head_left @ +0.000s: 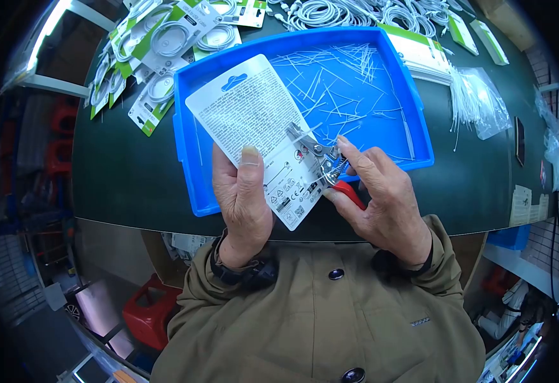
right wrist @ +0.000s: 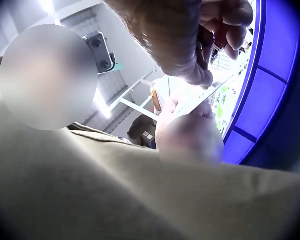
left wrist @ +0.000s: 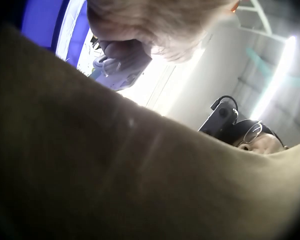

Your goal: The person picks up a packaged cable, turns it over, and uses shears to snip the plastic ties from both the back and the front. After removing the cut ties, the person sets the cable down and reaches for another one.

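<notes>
My left hand (head_left: 246, 198) grips a white packaging card (head_left: 241, 105) by its lower left side, thumb flat on the printed face and the other fingers hidden behind it. The card is tilted over the front of a blue tray (head_left: 187, 172). My right hand (head_left: 384, 198) holds spring-loaded pliers (head_left: 324, 163) with a red handle, fingers curled round them. Their metal head lies over the card's right side, by a white strip that sticks out there. In the right wrist view, the right hand (right wrist: 165, 35) is also curled round the pliers.
Thin white strips (head_left: 330, 96) lie scattered in the tray. Carded white cables (head_left: 168, 41) are heaped at the back left, and coiled cables (head_left: 330, 13) lie behind the tray. To the right are a bundle of white ties (head_left: 461, 96) and a clear plastic bag (head_left: 490, 108).
</notes>
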The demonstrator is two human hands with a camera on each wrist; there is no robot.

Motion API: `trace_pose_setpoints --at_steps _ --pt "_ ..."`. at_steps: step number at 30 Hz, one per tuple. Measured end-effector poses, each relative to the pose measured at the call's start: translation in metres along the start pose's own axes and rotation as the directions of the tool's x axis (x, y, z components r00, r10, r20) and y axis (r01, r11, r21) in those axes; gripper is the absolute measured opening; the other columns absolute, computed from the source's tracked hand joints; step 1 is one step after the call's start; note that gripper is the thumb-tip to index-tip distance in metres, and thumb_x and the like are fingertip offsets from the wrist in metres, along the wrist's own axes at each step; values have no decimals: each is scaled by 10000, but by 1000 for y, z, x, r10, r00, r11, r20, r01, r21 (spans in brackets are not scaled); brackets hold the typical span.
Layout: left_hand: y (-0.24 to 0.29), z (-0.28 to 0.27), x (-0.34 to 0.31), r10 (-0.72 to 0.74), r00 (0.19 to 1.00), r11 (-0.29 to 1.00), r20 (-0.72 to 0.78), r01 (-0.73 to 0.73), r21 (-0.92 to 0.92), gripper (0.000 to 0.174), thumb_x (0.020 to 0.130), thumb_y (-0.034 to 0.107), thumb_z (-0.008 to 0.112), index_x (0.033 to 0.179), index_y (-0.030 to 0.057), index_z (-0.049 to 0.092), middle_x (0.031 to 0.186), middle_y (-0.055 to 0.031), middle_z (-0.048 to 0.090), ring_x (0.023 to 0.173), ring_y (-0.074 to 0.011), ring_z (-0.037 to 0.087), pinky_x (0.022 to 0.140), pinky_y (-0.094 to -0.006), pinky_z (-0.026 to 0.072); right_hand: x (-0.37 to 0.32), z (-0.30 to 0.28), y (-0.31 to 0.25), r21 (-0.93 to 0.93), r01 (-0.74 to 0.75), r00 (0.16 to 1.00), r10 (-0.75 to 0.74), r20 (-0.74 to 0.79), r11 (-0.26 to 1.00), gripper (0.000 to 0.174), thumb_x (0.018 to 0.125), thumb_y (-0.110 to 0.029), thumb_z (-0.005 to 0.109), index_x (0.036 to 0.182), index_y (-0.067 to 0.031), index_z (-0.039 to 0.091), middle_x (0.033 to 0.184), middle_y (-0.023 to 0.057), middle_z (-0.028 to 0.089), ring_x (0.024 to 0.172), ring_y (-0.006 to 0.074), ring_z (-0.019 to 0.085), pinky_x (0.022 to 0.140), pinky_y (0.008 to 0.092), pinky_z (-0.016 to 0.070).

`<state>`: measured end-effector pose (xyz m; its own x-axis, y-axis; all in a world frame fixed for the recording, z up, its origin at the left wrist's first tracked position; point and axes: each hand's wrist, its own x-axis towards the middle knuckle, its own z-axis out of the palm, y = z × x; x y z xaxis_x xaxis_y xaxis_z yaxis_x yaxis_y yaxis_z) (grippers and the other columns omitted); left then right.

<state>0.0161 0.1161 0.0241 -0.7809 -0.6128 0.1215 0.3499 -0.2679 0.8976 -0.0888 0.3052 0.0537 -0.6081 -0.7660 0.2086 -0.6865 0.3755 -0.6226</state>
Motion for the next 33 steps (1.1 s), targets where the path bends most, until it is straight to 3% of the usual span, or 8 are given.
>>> trace_pose_setpoints --at_steps 4,7,13,16,19,22,31,33 --pt "-5 5 0 -7 1000 1000 -3 7 2 427 1150 260 502 1474 -16 460 1288 -126 647 1078 -106 637 928 -298 545 -8 4 5 71 -38 998 41 -44 997 745 810 -66 884 1501 -42 608 920 89 640 686 152 582 603 308 503" --pt "-9 9 2 -18 1000 1000 -11 18 3 421 1154 255 485 1471 -21 460 1270 -120 649 1068 -107 636 930 -297 542 -13 3 5 131 -101 995 100 12 986 724 835 -139 891 1489 -39 596 900 132 616 745 250 655 661 390 547" --pt "-13 13 6 -40 999 998 2 40 -38 452 1163 297 475 1477 -27 457 1307 -135 652 1120 -138 651 966 -311 538 -16 2 6 316 -2 998 -15 53 949 751 813 -118 897 1499 -64 595 921 111 649 759 228 667 676 367 567" --pt "-16 13 5 -63 998 997 13 63 -35 469 1164 322 480 1479 -24 458 1338 -143 650 1149 -154 657 984 -319 537 -14 -2 4 333 -65 993 29 112 941 767 801 -126 902 1502 -74 593 931 106 658 792 242 667 704 374 564" --pt "-15 14 5 -68 997 997 26 69 -19 469 1166 329 480 1480 -19 460 1343 -140 650 1153 -159 660 989 -325 537 -11 0 6 305 24 995 -52 84 952 770 800 -140 897 1503 -85 590 947 110 661 828 261 660 726 384 552" --pt "-14 15 4 -61 997 998 40 62 -10 465 1168 328 475 1485 -11 455 1335 -138 651 1151 -157 660 988 -331 543 -8 5 9 269 64 996 -77 38 961 810 754 -52 899 1508 -62 605 973 104 663 776 190 627 659 313 527" --pt "-17 17 6 -53 996 996 70 57 -68 433 1167 336 481 1452 11 457 1295 -120 656 1114 -133 672 929 -312 578 -11 3 4 245 -9 997 -9 70 970 791 759 -33 895 1500 -96 624 921 74 646 668 145 577 595 293 493" --pt "-16 18 7 -50 996 996 69 55 -72 428 1168 337 478 1445 12 461 1289 -120 656 1105 -135 676 913 -308 583 -12 4 3 242 -6 998 -11 69 970 751 798 -68 885 1496 -84 609 893 91 627 716 205 622 638 343 523"
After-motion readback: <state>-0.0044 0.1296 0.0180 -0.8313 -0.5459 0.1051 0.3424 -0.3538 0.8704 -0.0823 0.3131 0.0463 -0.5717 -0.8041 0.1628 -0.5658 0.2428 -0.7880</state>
